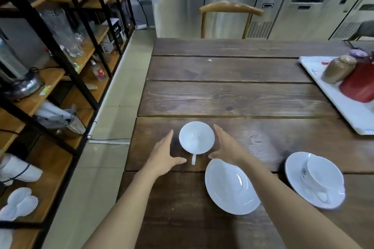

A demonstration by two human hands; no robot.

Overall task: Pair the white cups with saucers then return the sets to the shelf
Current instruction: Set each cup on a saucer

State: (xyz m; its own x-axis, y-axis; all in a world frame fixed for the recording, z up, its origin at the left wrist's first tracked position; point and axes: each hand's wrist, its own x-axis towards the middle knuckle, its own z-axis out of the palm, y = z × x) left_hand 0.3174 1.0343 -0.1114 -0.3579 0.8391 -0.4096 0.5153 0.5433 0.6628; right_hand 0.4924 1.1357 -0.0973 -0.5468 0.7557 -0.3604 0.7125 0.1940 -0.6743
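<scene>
Cup (196, 137) between open hands, unheld.
Left hand (164, 152) and right hand (226, 148) flank it equally; handle points near, toward bare saucer (230, 187).

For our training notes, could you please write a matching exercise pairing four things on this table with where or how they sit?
Things:
1. Loose cup
2. Empty saucer
3. Second cup
4. Red container

States:
A. On the white tray at the right edge
B. Between the two open hands, handle toward the person
C. Already on a saucer, near right
D. Bare, on the table next to the right wrist

Pairs: 1-B, 2-D, 3-C, 4-A
</scene>
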